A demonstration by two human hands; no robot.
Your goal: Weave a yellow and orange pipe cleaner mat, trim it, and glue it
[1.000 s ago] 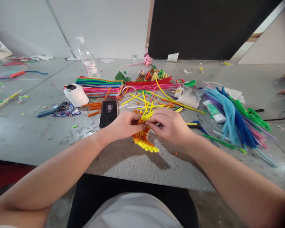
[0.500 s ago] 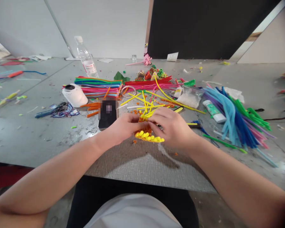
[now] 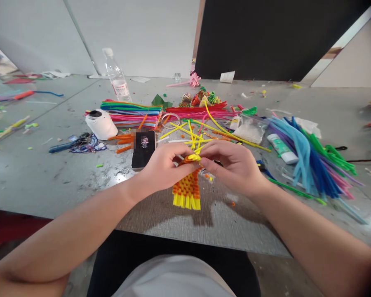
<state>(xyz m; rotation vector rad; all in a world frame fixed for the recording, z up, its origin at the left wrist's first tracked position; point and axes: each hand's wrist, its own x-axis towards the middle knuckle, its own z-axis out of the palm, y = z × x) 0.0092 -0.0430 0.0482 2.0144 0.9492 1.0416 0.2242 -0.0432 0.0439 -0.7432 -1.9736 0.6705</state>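
Observation:
A woven piece of yellow and orange pipe cleaners [image 3: 187,190] hangs upright just above the grey table [image 3: 173,214], its loose yellow ends pointing down. My left hand [image 3: 164,166] pinches its top from the left. My right hand [image 3: 233,165] pinches the same top edge from the right, fingers pressed together. Loose yellow pipe cleaners [image 3: 200,132] lie fanned out just behind my hands.
A black phone [image 3: 144,149] lies left of my hands, a white roll [image 3: 100,123] and scissors [image 3: 69,143] further left. Flat stacks of coloured pipe cleaners [image 3: 131,113] and a water bottle [image 3: 116,80] stand behind. Blue and green pipe cleaners [image 3: 309,152] and a tube [image 3: 281,147] lie right.
The woven piece was turned flat half a second ago and now hangs down again, straighter than before. Both hands have stayed on it and lifted slightly.

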